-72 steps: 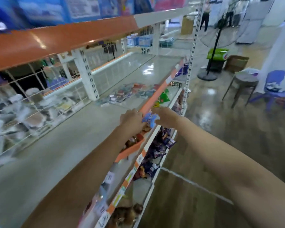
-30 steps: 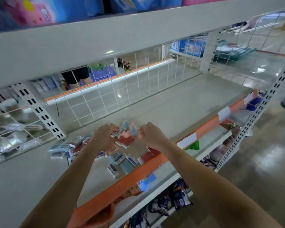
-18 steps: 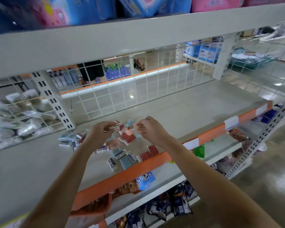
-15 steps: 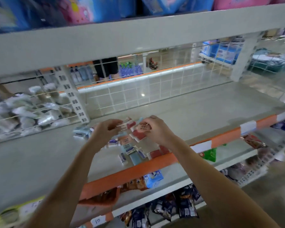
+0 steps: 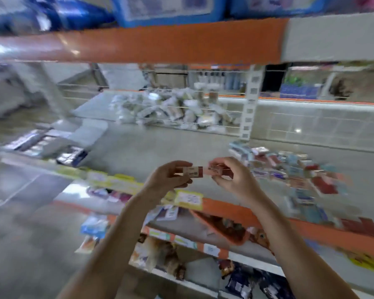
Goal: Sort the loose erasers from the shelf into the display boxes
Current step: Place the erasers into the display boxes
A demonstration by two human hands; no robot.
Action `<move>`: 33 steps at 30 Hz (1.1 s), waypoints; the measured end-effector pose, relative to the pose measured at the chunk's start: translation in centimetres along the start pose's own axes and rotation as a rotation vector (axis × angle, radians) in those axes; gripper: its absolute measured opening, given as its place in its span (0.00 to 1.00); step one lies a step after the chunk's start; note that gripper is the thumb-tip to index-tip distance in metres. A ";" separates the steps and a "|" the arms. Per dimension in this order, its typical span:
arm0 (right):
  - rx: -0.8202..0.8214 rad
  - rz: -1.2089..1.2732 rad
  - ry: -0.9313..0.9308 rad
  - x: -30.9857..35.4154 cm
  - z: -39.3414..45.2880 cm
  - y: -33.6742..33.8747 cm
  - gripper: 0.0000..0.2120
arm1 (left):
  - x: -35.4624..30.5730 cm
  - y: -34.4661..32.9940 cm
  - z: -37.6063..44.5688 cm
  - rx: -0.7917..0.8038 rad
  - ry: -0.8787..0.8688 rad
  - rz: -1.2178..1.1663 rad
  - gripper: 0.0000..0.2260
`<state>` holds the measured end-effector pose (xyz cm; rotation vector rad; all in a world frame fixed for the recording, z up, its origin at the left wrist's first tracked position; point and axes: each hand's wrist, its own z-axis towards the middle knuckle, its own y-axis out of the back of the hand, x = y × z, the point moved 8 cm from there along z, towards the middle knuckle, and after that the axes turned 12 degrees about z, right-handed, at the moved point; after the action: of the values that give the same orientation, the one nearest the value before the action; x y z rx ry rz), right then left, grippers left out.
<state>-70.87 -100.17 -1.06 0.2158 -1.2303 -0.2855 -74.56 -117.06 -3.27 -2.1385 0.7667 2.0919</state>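
Now both hands hover just inside the shelf's orange front edge (image 5: pixel 235 209): left hand (image 5: pixel 171 175) pinches a red-banded eraser (image 5: pixel 192 171), right hand (image 5: pixel 231 175) pinches what seems another eraser (image 5: pixel 216 170). Loose erasers (image 5: pixel 294 171) lie rightward; bare shelf (image 5: pixel 143 152) spreads behind and leftward.

Grey shop shelving (image 5: pixel 151 147) edged with orange strips (image 5: pixel 173 42) is being seen, backed by white wire grid (image 5: pixel 311 124). A glossy grey floor (image 5: pixel 20 223) is being lit from overhead, reflections showing.
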 end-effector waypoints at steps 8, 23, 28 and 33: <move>0.111 0.124 0.046 6.1 1.9 -19.0 0.15 | 5.9 17.4 -9.7 -0.164 0.025 0.008 0.17; 0.287 0.174 0.025 9.5 9.9 -41.9 0.15 | 14.8 39.3 -11.6 -0.270 0.068 0.014 0.14; 0.289 0.154 0.081 9.9 16.6 -46.9 0.20 | 15.8 46.5 -6.3 -0.255 0.040 0.062 0.14; 0.258 0.061 0.133 10.2 23.8 -50.6 0.14 | 16.6 52.6 -0.7 -0.244 0.042 0.070 0.15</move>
<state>-95.27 -151.50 -0.23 0.4126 -1.1381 -0.0578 -94.54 -168.46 -3.28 -2.3129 0.6276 2.2906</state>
